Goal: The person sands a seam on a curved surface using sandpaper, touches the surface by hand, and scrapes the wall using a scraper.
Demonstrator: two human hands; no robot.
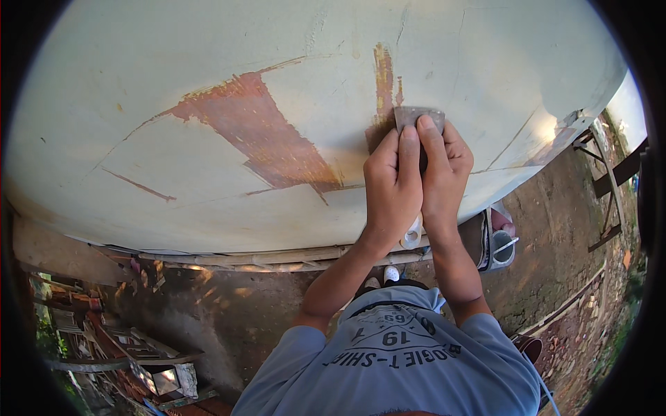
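Note:
Both my hands are closed around a scraper with a wide grey metal blade (420, 113). My left hand (393, 177) and my right hand (445, 173) are side by side, thumbs pressed along the back of the blade. The blade's upper edge lies against a large pale surface (229, 41); most of its handle is hidden by my fingers. Directly beside the blade runs a narrow reddish-brown strip (383, 83) of exposed under-layer. Farther left on the surface is a bigger reddish-brown patch (267, 132) with ragged edges. Thin cracks and scratches mark the pale coating.
A bamboo pole (277, 260) runs below the surface's lower edge. Right of my feet stands a container (502, 249) with a white stick in it. Scrap wood (132, 353) is heaped at lower left. At the right is a dark frame (610, 187).

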